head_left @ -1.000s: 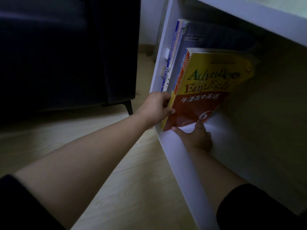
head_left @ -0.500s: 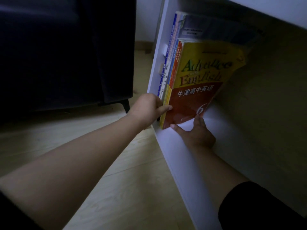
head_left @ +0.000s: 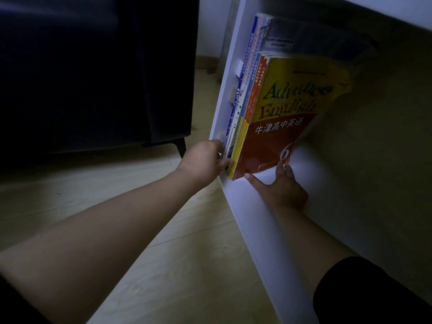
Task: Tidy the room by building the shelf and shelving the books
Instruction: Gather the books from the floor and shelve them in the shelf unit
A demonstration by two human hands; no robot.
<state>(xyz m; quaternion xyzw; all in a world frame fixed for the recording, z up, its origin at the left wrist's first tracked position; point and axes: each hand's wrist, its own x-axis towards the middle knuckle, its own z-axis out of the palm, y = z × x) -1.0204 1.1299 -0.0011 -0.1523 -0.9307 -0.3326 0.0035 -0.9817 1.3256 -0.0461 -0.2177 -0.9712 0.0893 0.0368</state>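
A yellow-and-red English textbook (head_left: 280, 127) stands foremost in a row of several books (head_left: 247, 73), all leaning left against the side wall of the white shelf (head_left: 236, 206). My left hand (head_left: 205, 160) is outside the shelf, with its fingertips pressing the bottom of the book spines. Inside the compartment, my right hand (head_left: 280, 185) rests on the shelf floor with its thumb spread. Its fingertips touch the lower edge of the textbook's cover.
A dark sofa (head_left: 93, 73) on a short leg stands to the left on the pale wood floor (head_left: 163, 265). The shelf's upper board (head_left: 385, 10) crosses the top right. The compartment right of the books is in shadow.
The row of books has been pushed more upright and tighter against the shelf's side wall. My left hand has let go of the textbook's edge and now presses the spines.
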